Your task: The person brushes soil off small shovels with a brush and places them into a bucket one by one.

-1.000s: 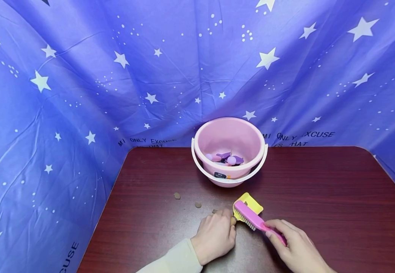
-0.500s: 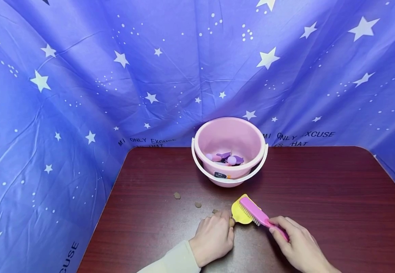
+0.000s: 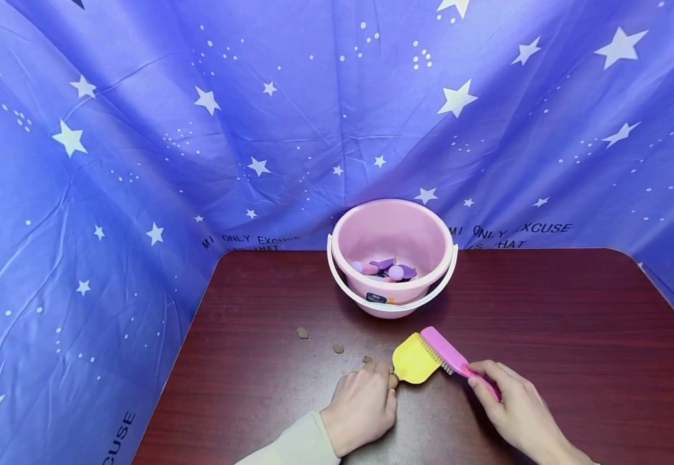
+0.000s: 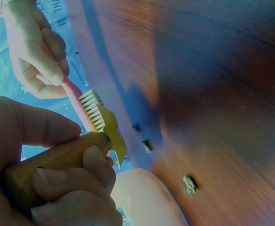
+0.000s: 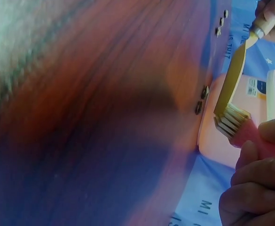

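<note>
My left hand grips a small shovel by its wooden handle. Its yellow blade points right, over the table in front of the bucket, and looks bare from above. With my right hand I hold a pink brush by its handle. The brush's pale bristles meet the blade's far end in the right wrist view. Several brown flakes lie on the table, one flake farthest left and another flake nearer my left hand. Beneath the blade's tip, the right wrist view shows two more flakes.
A pink bucket with a white handle stands behind the tools, near the table's back edge. Purple and pink pieces lie inside it. Blue star-printed cloth hangs around the dark red table.
The brush has moved right, from across the blade to its outer edge. My left hand has shifted slightly left, and the blade has tilted. A dark bit seen on the blade earlier no longer shows.
</note>
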`<action>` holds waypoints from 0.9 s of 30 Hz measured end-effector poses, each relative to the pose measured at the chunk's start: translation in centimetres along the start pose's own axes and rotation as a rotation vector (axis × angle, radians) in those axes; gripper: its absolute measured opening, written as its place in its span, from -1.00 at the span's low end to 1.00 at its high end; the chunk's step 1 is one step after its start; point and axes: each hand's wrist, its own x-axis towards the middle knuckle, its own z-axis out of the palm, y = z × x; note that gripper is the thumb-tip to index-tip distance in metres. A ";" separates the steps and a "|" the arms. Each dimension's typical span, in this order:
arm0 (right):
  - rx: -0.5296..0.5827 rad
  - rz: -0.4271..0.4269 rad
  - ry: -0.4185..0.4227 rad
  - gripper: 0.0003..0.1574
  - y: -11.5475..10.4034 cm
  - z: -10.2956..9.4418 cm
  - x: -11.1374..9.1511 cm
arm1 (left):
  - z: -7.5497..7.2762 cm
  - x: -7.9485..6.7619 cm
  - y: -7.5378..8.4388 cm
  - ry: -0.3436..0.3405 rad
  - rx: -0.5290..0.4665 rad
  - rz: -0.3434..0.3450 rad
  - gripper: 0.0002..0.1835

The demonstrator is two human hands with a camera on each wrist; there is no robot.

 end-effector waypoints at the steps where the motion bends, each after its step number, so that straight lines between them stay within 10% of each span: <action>1: 0.000 0.006 -0.002 -0.68 0.1 -0.1 0.1 | 0.0 0.0 0.0 0.000 0.003 0.000 -0.80; 27: 0.033 -0.071 -0.003 -0.55 -2.9 -0.8 0.4 | 0.1 0.3 0.1 0.025 -0.008 0.007 -0.77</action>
